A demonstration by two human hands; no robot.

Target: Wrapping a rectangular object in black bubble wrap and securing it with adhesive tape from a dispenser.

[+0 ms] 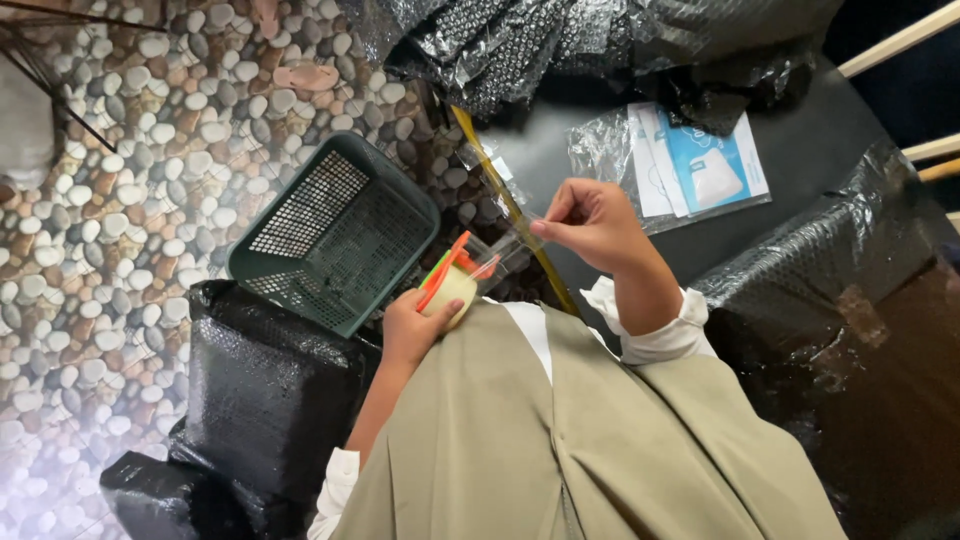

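A cream-coloured item with orange and green strips (448, 282) was grasped in the left hand (415, 325), above the lap. A clear plastic sleeve (497, 255) was pinched by the right hand (590, 222). A blue-and-white packet (rectangular, in clear wrap) (700, 165) was seen on the dark surface (820, 130), beside a green basket (335, 235).

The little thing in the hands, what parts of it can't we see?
Head view:
- Pale item: the left hand wraps its underside, so its full shape is hidden.
- Clear bag: glare blurs its outline.
- Right hand: the pinched fingertips are too small to show their grip.
- Green basket: its lower corner sits behind black wrapping.
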